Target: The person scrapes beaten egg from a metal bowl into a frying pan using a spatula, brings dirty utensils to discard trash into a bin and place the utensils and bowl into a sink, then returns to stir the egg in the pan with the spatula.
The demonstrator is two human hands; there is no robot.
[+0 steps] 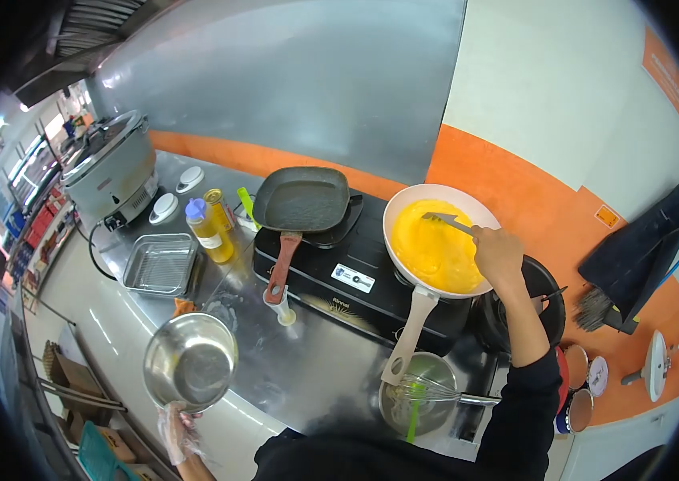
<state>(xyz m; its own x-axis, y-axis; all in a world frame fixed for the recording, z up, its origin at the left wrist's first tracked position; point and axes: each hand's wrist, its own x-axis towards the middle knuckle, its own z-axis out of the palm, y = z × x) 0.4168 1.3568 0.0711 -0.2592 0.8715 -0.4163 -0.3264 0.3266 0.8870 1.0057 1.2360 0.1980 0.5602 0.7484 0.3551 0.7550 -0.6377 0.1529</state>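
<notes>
My left hand (175,431), in a clear plastic glove, is closed on the rim of a steel mixing bowl (201,373), tilted so that its inside faces me. A little wet residue shows in it. My bare right hand (498,255) grips a grey spatula (449,219), whose blade touches yellow liquid, which looks like beaten egg (427,250). This liquid covers much of the base of a white frying pan (485,210) on the right burner of a black gas stove (331,276). The pan's pale handle (413,329) points towards me.
A square grill pan (301,199) sits on the left burner. In front stands another steel bowl (391,407) with a whisk (435,391) across it. At left are a squeeze bottle (211,232), a wire-racked tray (160,264) and a large cooker (111,172). A black pan (544,280) lies right.
</notes>
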